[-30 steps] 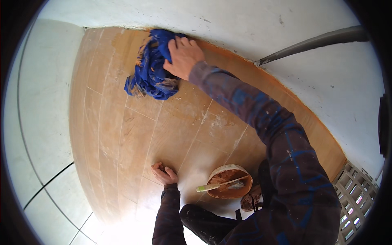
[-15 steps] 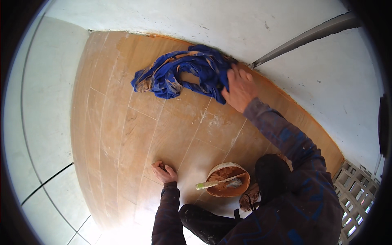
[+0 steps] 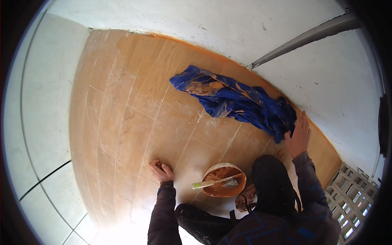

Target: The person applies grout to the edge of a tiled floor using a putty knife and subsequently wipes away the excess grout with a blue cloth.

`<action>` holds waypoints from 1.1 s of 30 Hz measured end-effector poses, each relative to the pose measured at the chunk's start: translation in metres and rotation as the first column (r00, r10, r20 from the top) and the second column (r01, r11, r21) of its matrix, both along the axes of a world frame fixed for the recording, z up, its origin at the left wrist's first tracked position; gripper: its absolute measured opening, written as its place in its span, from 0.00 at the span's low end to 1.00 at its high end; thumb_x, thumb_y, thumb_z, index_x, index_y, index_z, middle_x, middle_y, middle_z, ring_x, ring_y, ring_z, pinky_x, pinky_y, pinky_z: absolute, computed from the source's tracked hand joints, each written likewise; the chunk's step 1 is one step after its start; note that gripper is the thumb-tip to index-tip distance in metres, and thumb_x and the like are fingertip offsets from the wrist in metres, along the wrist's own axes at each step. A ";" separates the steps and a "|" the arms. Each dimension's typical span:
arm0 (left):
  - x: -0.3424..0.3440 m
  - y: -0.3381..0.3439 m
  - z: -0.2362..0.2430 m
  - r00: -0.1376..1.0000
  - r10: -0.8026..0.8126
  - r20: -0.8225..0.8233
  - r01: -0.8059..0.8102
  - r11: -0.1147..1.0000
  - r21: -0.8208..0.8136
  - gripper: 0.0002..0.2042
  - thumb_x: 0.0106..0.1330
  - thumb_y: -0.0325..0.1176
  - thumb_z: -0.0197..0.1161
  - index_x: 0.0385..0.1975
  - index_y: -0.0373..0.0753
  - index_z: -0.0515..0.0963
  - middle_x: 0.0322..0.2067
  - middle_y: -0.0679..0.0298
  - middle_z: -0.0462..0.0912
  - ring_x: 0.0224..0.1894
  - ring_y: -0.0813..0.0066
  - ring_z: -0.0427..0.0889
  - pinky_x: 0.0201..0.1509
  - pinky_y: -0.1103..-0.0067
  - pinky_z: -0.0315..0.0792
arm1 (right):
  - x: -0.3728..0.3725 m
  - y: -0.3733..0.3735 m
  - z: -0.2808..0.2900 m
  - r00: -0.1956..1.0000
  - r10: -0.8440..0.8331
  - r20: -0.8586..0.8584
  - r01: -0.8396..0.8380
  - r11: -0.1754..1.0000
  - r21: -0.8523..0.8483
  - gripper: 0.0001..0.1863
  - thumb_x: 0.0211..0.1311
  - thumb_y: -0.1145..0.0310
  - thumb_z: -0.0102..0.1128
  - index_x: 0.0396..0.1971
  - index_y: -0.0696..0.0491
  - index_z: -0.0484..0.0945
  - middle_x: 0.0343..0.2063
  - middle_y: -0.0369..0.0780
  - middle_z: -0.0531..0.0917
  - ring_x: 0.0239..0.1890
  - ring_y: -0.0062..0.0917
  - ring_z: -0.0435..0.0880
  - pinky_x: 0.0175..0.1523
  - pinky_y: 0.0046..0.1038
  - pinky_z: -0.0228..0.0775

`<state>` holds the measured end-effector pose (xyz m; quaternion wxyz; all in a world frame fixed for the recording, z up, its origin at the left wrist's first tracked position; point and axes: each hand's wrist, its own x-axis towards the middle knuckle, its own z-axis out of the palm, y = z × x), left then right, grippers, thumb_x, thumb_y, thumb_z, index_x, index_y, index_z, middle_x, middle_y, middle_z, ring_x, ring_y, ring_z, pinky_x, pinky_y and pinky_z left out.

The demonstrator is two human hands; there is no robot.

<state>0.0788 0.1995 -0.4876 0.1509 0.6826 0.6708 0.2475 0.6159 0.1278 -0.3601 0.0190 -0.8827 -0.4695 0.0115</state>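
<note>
Blue rag (image 3: pixel 241 102), grout-smeared, lies along the floor's (image 3: pixel 122 122) far edge by the wall. Right hand (image 3: pixel 298 136) presses it, fingers together; left hand (image 3: pixel 161 171), curled, props on tiles. Haze remains on much of the floor; bowl (image 3: pixel 222 179) at near edge.

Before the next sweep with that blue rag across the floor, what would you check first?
1. Right hand has the blue rag: ok, fingers rest on its near end.
2. Rag still usable: cannot tell; it is heavily smeared with orange-brown paste.
3. Left hand braced: ok, it is planted on the wood-look tiles.
4. Bowl out of the rag's way: ok, it sits near the knee, apart from the cloth.
5. Trowel secure: ok, it lies across the bowl.
6. Haze left on the tiles: not ok, pale streaks show along the joints.
</note>
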 end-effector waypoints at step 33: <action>0.006 0.002 0.001 0.999 0.019 0.045 -0.019 1.000 0.001 0.14 0.56 0.29 0.54 0.42 0.33 0.71 0.35 0.55 0.69 0.35 0.61 0.69 0.39 0.66 0.66 | -0.103 0.263 -0.105 0.809 0.588 -0.008 -0.575 0.795 0.191 0.34 0.72 0.56 0.51 0.71 0.63 0.65 0.75 0.51 0.63 0.78 0.42 0.59 0.80 0.45 0.52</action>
